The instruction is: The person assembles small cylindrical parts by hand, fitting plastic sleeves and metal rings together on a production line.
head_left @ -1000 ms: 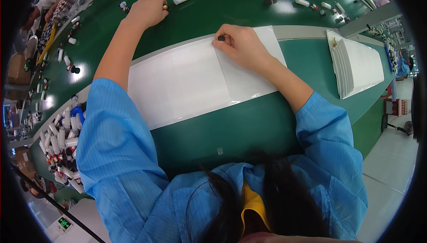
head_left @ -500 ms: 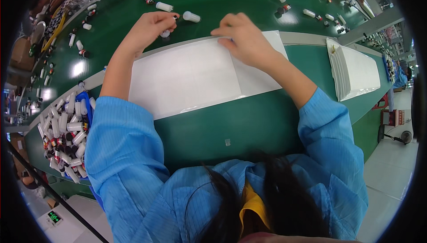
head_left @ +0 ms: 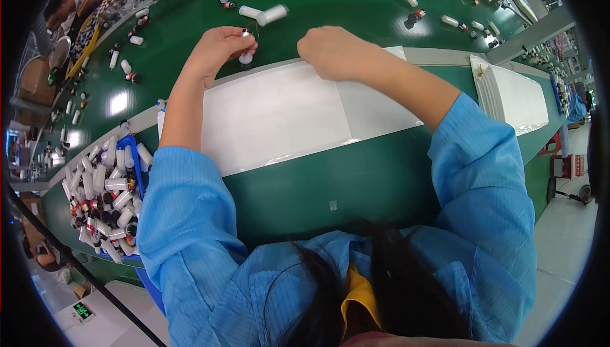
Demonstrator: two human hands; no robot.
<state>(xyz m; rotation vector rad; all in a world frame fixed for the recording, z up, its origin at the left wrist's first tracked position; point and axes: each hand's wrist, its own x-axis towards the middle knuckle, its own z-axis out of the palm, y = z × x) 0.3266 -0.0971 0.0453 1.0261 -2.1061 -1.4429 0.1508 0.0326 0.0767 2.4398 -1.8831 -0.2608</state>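
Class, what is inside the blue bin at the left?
The blue bin holds piled white cylinders and black pieces. They cover its bottom, so whatever lies deeper cannot be seen.

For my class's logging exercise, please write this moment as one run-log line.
left hand: pinching small dark-topped part | right hand: over white sheet, grip hidden | left side: blue tray, heaped white cylinders

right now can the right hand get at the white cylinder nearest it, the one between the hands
Probably yes: the right hand is close by, and only green surface shows between it and the white cylinder. Whether it already holds something is hidden.
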